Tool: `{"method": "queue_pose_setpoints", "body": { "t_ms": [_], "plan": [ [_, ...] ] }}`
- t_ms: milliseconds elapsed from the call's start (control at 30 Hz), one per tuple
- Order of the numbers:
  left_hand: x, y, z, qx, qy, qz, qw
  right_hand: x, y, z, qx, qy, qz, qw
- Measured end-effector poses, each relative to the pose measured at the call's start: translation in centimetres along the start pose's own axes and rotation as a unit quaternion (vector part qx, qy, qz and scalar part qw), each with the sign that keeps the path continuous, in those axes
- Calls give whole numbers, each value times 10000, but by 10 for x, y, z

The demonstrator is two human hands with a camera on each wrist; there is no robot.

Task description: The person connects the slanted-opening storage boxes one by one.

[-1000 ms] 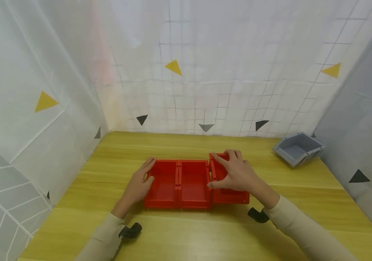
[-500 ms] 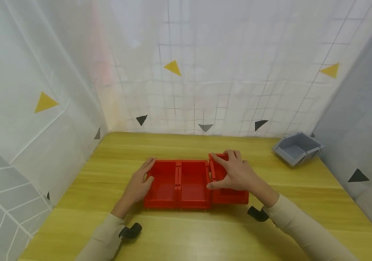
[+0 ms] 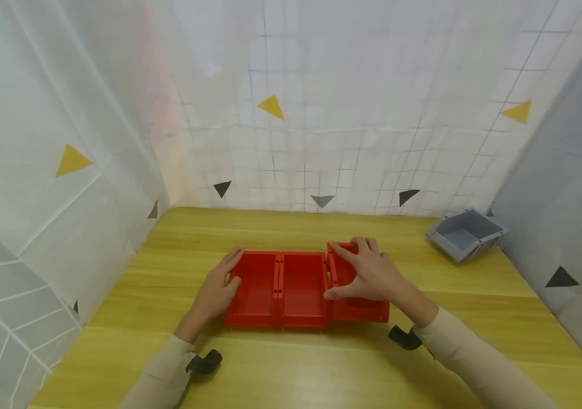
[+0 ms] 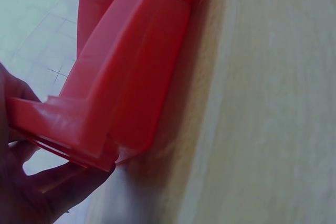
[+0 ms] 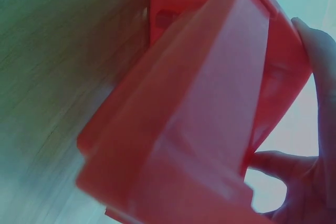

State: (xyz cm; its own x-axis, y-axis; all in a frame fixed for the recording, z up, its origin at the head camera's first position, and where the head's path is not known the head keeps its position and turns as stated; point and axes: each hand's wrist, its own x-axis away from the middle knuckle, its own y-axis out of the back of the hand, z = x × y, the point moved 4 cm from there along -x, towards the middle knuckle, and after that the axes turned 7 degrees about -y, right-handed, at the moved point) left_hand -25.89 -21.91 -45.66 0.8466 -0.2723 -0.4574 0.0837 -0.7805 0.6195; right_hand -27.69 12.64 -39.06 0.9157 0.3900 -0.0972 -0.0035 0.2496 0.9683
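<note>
Three red plastic storage bins stand side by side in the head view. My left hand (image 3: 214, 289) grips the outer wall of the left bin (image 3: 255, 288), thumb on the inner side; the left wrist view shows fingers curled under that bin's rim (image 4: 63, 124). The middle bin (image 3: 303, 287) stands against the left one, untouched by the left hand. My right hand (image 3: 372, 277) holds the right bin (image 3: 359, 312), thumb and fingers spread across it. That bin sits slightly farther back and a little askew, with a narrow gap at its near neighbour. My right hand hides part of its inside.
A grey bin (image 3: 467, 230) stands at the back right corner of the wooden table (image 3: 291, 369). White sheets (image 3: 342, 85) with yellow and dark triangles enclose the table at the back and sides. A dark wrist mount (image 3: 204, 362) sticks out by the left sleeve.
</note>
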Motion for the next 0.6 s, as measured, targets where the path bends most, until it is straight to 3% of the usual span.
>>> {"method": "queue_pose_setpoints", "body": {
  "t_ms": [600],
  "plan": [
    [-3, 2, -4, -179, 15, 47, 9998, -1, -5, -3, -21, 5, 44, 10000]
  ]
}}
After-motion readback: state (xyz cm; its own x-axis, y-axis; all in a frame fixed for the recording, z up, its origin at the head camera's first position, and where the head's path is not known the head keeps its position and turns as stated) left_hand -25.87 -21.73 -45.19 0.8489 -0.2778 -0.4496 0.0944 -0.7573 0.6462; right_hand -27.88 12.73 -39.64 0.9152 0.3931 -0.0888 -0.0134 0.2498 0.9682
